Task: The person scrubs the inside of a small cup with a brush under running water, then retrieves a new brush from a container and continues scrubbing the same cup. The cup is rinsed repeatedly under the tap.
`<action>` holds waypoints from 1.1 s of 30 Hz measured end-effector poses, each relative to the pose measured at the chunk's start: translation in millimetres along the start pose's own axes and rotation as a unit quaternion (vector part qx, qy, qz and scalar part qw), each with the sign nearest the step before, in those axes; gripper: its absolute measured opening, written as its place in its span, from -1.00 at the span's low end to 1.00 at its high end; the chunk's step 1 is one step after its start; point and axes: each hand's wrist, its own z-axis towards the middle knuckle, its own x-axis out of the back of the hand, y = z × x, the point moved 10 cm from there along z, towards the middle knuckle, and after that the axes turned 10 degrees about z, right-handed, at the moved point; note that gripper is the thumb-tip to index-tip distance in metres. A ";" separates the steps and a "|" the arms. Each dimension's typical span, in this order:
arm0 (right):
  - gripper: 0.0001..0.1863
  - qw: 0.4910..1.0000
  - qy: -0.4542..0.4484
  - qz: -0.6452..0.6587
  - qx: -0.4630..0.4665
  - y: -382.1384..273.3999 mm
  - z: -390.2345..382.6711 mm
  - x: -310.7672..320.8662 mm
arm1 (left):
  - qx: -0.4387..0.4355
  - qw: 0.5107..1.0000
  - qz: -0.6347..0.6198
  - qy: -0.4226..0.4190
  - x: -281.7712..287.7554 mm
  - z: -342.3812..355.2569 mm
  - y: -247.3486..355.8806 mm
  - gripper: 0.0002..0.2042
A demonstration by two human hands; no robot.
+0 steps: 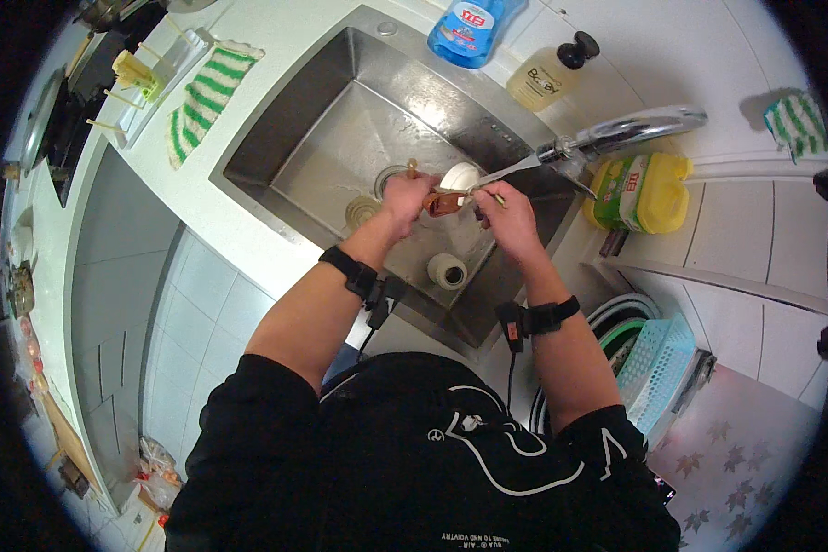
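Note:
Over the sink, my left hand (pixel 403 202) is closed around a small reddish-brown, glossy oval piece (pixel 444 204). A short brown wooden-looking tip (pixel 412 166) sticks up beyond its fingers; whether both belong together I cannot tell. My right hand (pixel 509 219) is closed on a thin stick-like tool (pixel 499 199) that points toward the brown piece. Water runs from the chrome faucet (pixel 621 132) down to between my hands. Just beyond them is a white round dish (pixel 460 176). Nearer me in the sink stands a white jar (pixel 446 271), its dark opening showing.
In the steel sink (pixel 285 138), a translucent round lid (pixel 362 212) lies left of my wrist. Behind stand a blue detergent bottle (pixel 466 35) and a pump bottle (pixel 545 78). A yellow jug (pixel 649 191) sits right of the faucet. A green-striped cloth (pixel 213 97) lies on the left counter.

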 end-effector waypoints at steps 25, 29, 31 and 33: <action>-0.85 0.991 0.046 0.118 -0.033 -37.7 -16.6 27.3 | -0.047 0.998 0.041 -0.027 -6.9 -15.0 20.0 -0.66; -0.88 0.996 0.058 0.059 -0.013 -54.1 -28.3 41.6 | -0.093 0.994 0.051 -0.019 -13.8 -15.4 25.6 -0.64; -0.87 0.996 0.073 0.053 -0.016 -57.3 -32.5 47.1 | -0.100 0.993 0.065 -0.020 -18.1 -13.8 23.1 -0.63; -0.85 0.996 0.070 0.056 -0.027 -57.9 -35.0 48.2 | -0.093 0.992 0.081 -0.010 -19.7 -10.7 17.1 -0.63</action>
